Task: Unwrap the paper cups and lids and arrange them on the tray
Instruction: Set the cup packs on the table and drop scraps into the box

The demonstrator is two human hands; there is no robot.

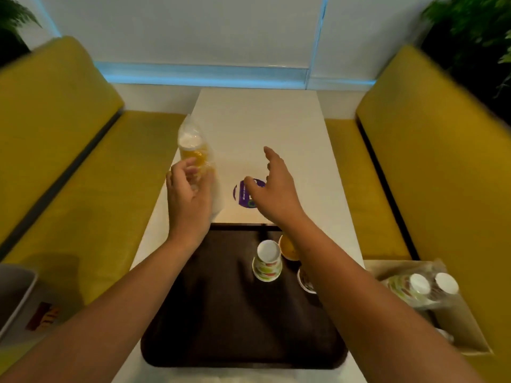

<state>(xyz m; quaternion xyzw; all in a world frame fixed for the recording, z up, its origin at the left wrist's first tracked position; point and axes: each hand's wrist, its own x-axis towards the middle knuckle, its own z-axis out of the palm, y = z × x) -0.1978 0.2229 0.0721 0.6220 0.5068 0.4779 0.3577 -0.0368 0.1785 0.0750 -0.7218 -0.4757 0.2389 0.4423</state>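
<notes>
Two hands hover over the table (276, 120), both past the far edge of the tray (221, 313). On the left hand (188, 194) the fingers (190, 165) are curled round a plastic-wrapped sleeve (195, 146), gripping it about mid-length. The sleeve's long axis runs away from the person: the far end sticks out beyond the fingertips and the loose wrap trails back past the palm toward the tray. Its contents are blurred, orange print under a white round face, so cups or lids, cannot tell. Cannot tell either whether the sleeve touches the table. On the right hand (273, 189) the fingers (269, 156) are straight and spread, holding nothing. The sleeve lies left of them, near but apart. The right is the free hand, so the likely next move is leftward across that gap to grab one end of the wrap and pull while the left holds. Back behind the right wrist, on the tray, is an upturned cup stack (266, 261), with an orange cup (287, 248) just beside it and another item mostly hidden under the forearm. Well right of that arm, a box (467, 333) holds more wrapped packs (414, 288).
</notes>
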